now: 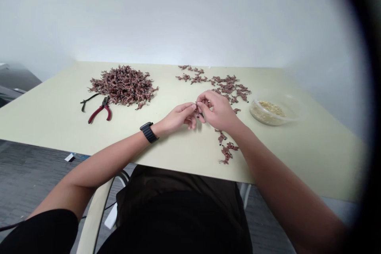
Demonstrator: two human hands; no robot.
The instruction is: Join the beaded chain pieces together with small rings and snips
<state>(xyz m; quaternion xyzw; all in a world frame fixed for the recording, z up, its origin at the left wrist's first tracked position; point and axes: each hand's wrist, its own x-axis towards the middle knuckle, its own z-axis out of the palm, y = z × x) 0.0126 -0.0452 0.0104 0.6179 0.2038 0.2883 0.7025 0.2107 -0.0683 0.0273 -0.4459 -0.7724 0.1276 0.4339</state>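
Pinching a tiny reddish-brown sprig (pixel 197 111) between left hand (pixel 177 117) and right hand (pixel 215 110)
Both curled, pinched shut on it; seems light and fiddly, best held by the stem. Loose sprigs (pixel 226 151) below the right hand, red-handled pliers (pixel 100 112) and a heap (pixel 123 86) past the left, a tub (pixel 266 114) past the right.

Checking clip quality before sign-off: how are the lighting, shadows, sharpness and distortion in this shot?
Head view: soft, even light, faint shadows under the left hand and right hand; no strong glare on the table; a dark curved blur masks the right edge; the table's edges bow slightly.
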